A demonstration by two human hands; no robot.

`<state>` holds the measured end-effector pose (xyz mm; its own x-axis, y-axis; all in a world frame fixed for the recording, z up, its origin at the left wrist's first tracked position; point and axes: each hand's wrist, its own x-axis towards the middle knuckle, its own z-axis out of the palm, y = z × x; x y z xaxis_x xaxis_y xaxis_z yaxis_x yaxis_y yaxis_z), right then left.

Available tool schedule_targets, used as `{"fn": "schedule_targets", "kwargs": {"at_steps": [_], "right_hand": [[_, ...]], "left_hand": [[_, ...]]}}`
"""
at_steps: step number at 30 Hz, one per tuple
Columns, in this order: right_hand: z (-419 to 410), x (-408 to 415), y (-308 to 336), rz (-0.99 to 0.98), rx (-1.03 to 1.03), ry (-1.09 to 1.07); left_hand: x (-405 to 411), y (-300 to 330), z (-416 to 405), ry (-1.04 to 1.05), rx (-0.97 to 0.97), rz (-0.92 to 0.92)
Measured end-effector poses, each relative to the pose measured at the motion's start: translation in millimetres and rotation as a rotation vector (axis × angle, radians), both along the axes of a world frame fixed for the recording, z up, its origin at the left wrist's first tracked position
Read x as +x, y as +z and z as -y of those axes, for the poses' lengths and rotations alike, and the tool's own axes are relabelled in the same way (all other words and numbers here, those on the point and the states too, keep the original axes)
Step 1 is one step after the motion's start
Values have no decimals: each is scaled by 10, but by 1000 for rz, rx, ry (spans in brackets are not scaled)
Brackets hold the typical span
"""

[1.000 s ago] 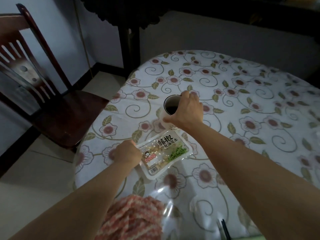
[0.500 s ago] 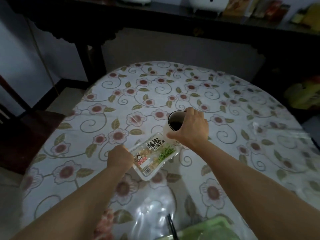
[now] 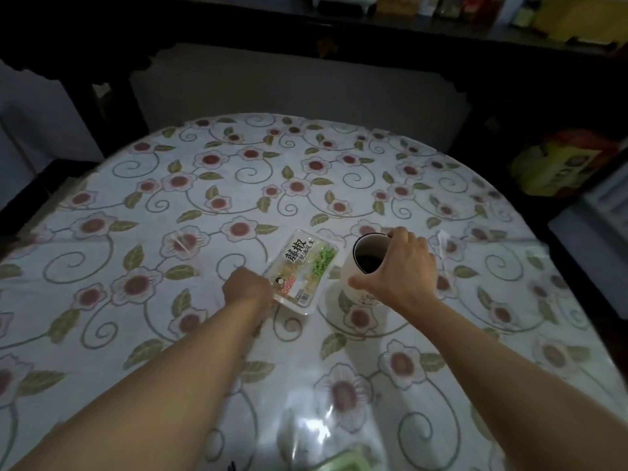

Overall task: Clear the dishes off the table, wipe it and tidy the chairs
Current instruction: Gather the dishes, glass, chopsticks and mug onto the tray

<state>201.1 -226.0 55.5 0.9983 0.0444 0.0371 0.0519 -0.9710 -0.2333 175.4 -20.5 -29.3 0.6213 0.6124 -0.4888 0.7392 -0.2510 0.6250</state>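
**Snack tray and mug gripped on flowered table**

Snack tray (image 3: 301, 271) lay near the middle of the table (image 3: 142, 212), its long axis running from our left hand (image 3: 247, 288) up and away to the right. Our left fingers pinched its near corner. Just beside it stood a white mug (image 3: 361, 266), upright, mouth open upward, our right hand (image 3: 401, 270) wrapped round its side. A dark sideboard (image 3: 306, 32) stood beyond the table.

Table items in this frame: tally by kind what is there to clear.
Cups: 1, white cup, right hand gripping it
Food packs: 1, sealed snack tray, left hand holding its near end
Blurred green object at near edge: 1, kind unclear
Total: 3
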Motion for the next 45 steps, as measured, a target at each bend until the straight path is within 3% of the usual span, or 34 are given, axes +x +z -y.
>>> {"fn": "schedule_targets", "kwargs": {"at_steps": [6, 13, 18, 29, 45], "right_hand": [[200, 113, -183, -15, 26, 22], [166, 5, -178, -58, 20, 71], [45, -216, -49, -82, 30, 116], [-9, -1107, 253, -66, 4, 169], [377, -2742, 505, -85, -2, 148]], "left_hand": [[247, -41, 277, 31, -41, -31], [-20, 1, 251, -36, -180, -12], [-366, 222, 266, -126, -113, -40], [-1286, 600, 344, -310, -18, -32], [-2740, 873, 674, -345, -63, -8]]}}
